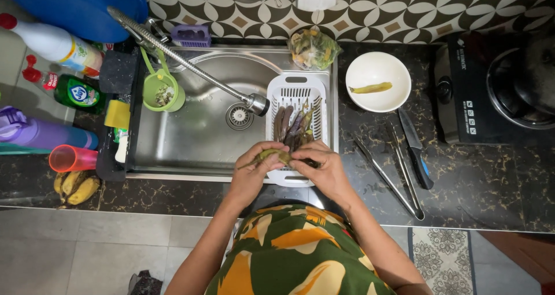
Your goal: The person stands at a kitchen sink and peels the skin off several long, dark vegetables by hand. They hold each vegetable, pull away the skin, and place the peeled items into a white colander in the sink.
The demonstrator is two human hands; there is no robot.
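Here is the slim green bean pod point(267, 155), held level between both hands over the near rim of the sink, its thin tail poking out past the left hand point(254, 173) toward the basin. The left hand pinches it with fingers curled around the middle, and the right hand point(324, 169) closes thumb and fingertips on the other end, the two hands almost touching. By the look of it the pod is light, limp at the tip, bends easily and is a bit slick if wet, so a hold near the ends with fingertips seems the sure one; squeezing the middle would likely bruise or snap it. Just beyond the right hand's knuckles sits the white slotted plastic basket point(297, 89), perched on the stainless steel sink point(191, 139) and holding a heap of dark purple and green pods point(293, 128). Farther beyond the hands the flexible metal faucet hose point(191, 65) slants across the basin, its head hanging near the basket's far corner. Out to the right of the right hand lie metal tongs point(386, 178) and a black-bladed knife with a blue handle point(416, 150) on the dark marble counter point(485, 185), and beyond them a white round bowl point(378, 81) with one peeled green piece. Well to the left of the left hand rest yellow bananas point(75, 186) and an orange-pink plastic cup point(70, 158).
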